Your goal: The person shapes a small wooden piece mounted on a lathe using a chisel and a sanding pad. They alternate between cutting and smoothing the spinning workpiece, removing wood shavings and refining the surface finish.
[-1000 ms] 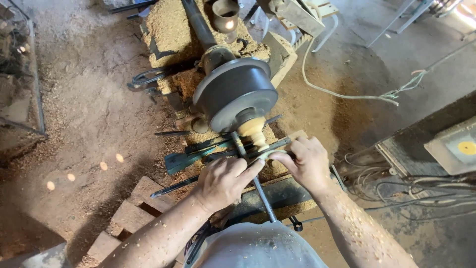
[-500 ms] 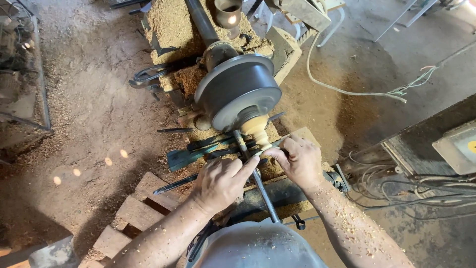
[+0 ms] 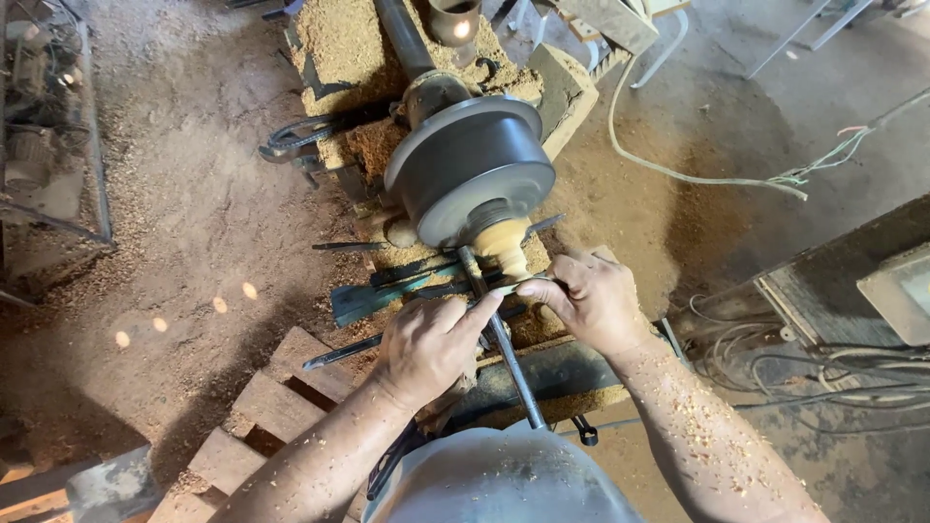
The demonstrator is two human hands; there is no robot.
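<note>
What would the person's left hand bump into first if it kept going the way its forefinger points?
Probably the long metal turning tool, which the left hand already touches; just beyond lies the pale wooden workpiece on the lathe chuck. Depth is uncertain.

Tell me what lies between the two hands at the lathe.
In the head view, a long metal tool shaft runs between the left hand and right hand, toward the pale wooden workpiece.

Tight quarters here: the big dark lathe wheel (image 3: 472, 172) blocks everything above the pale wood piece (image 3: 506, 245). Left of the wheel, loose metal tools (image 3: 360, 246) clutter the approach. Right of it, open sawdust floor (image 3: 639, 223) offers passage.
</note>
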